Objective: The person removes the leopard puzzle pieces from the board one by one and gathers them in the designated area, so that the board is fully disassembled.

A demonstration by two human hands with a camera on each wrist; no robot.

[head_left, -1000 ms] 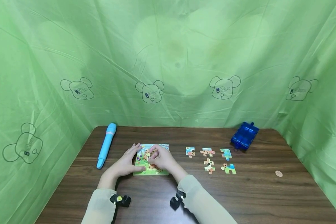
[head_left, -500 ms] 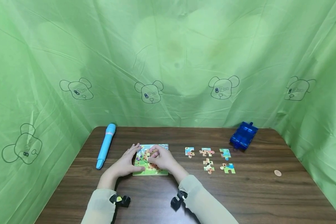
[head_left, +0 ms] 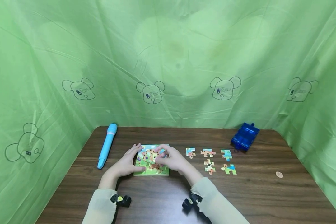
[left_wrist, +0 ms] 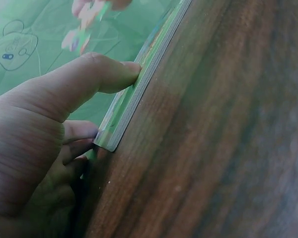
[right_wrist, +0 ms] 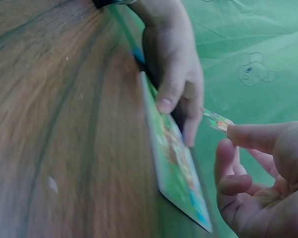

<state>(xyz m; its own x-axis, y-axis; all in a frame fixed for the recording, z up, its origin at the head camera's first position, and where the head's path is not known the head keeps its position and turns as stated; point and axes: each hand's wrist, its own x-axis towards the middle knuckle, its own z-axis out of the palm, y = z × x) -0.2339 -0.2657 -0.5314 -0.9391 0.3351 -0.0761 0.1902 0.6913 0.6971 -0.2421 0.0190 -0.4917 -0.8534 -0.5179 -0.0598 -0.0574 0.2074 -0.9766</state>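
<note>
A small jigsaw puzzle board with a colourful animal picture lies flat on the table. My left hand steadies it, fingers extended along its left side. In the left wrist view the left thumb presses on the board's green border. Over the board's right half is my right hand. It pinches a puzzle piece between thumb and fingertip, raised above the board. The piece also shows, blurred, at the top of the left wrist view. Parts of the board's right side are hidden under the right hand.
To the right lie several loose puzzle pieces. A translucent blue box stands at the back right, and a small pale disc lies further right. On the left is a blue toy microphone. A green curtain encloses the table's back and sides.
My right hand has moved to the right and come up off the board's middle with the puzzle piece, showing more of the picture. The left hand has stayed in place.
</note>
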